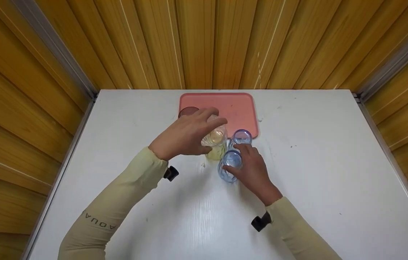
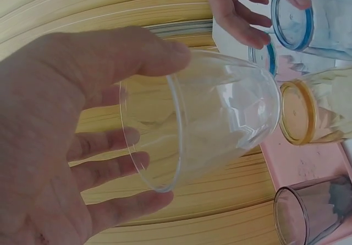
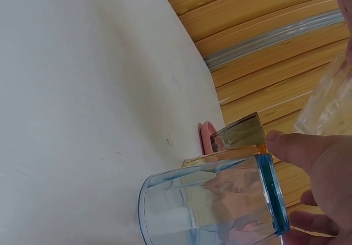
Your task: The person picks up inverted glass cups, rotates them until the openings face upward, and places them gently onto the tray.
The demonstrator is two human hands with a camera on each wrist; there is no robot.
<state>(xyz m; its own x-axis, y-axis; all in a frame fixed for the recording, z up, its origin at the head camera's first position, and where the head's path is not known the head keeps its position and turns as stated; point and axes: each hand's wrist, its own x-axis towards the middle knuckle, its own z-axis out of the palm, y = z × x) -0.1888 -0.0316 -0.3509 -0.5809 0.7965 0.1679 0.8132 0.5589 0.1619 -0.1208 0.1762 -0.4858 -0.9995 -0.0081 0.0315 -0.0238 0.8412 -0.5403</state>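
My left hand (image 1: 185,135) grips a clear glass (image 2: 220,102) near its rim, thumb on one side and fingers on the other. Its open rim faces my palm, and its base is close over the upturned yellow glass (image 2: 300,113). My right hand (image 1: 252,166) spans the top of the nearer blue glass (image 3: 209,206), which stands upside down on the table. Its thumb and fingers are spread about the glass's base. Just behind stands a second blue glass (image 1: 242,137), also base up, beside the right hand's fingertips.
At the back of the white table (image 1: 312,162) lies a pink tray (image 1: 238,108). A dark purplish glass (image 2: 291,217) stands at the tray's left side, partly hidden by the left hand in the head view. Wood-patterned walls (image 1: 196,43) enclose the table.
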